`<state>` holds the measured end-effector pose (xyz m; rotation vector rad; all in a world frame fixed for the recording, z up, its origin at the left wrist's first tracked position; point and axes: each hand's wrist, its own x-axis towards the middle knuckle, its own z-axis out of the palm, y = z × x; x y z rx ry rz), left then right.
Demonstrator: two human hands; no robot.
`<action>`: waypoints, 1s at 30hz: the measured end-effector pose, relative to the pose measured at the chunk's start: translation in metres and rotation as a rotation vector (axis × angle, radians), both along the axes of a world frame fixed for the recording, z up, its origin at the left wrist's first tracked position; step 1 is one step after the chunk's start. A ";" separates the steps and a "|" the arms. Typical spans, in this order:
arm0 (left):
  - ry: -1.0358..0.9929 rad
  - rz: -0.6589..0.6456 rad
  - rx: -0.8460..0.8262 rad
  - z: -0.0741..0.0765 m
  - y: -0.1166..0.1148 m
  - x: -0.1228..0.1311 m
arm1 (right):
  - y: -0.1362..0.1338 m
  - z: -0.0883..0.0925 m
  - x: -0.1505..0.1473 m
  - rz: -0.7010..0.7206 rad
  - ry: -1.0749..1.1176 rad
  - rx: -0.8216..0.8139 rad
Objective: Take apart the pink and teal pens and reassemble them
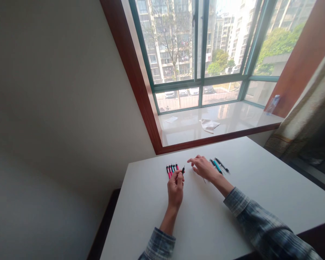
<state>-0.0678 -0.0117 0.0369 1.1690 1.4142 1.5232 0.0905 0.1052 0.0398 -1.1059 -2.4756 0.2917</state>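
My left hand is closed in a pinch around a black pen piece with a thin tip pointing up. Just beyond that hand, several pens with pink, black and teal parts lie side by side in a row, partly covered by it. My right hand hovers over or rests on the table, which I cannot tell, with its fingers apart and nothing visible in them. Right of it lie a teal pen and a black pen. A thin light piece shows below the right palm, mostly hidden.
The white table stands against the wall and below a window sill. On the sill are a crumpled white cloth, a sheet of paper and a clear plastic bottle. A curtain hangs at the right.
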 end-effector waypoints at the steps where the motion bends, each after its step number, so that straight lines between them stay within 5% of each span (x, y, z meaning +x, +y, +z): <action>1: 0.004 0.002 -0.002 0.000 0.000 0.000 | 0.000 -0.001 0.000 -0.001 -0.006 -0.003; 18: -0.012 0.030 0.007 -0.008 0.003 0.000 | -0.032 -0.012 0.033 -0.180 0.065 0.127; 30: -0.001 0.037 0.006 -0.008 0.003 -0.002 | -0.028 -0.018 0.031 -0.197 0.038 0.118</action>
